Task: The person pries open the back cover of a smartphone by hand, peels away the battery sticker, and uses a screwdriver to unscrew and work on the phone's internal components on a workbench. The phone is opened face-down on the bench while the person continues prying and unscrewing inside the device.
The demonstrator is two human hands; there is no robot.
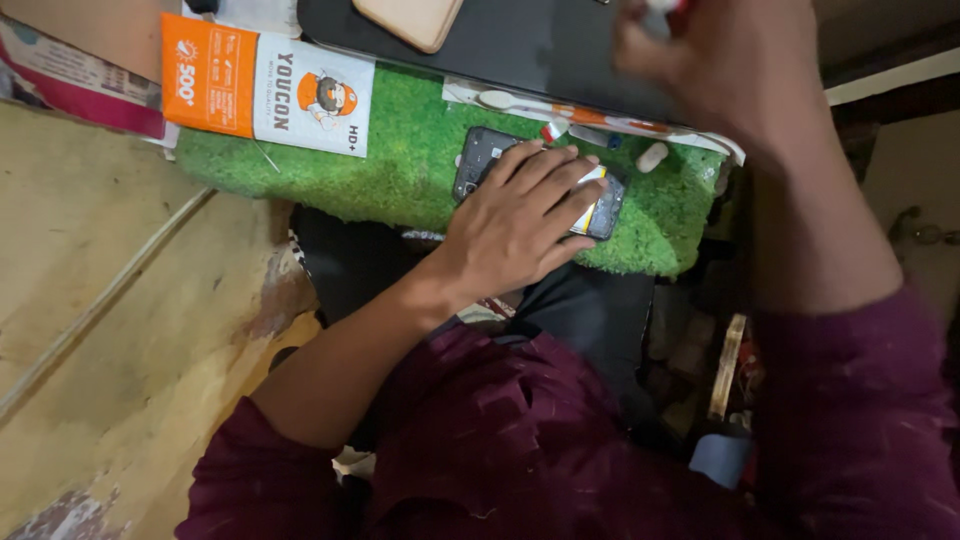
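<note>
The left hand lay flat, fingers spread, pressing an open phone on the green mat — thin, stiff, easy to crack, best held by its edges — while the blurry right hand pinched something small.

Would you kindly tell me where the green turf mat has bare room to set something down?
The green turf mat lies bare between the orange-and-white box and the opened dark phone under the left hand. The mat's far right edge is crowded with a small white capsule-shaped piece and strips; the blurred right hand is raised above it.
</note>
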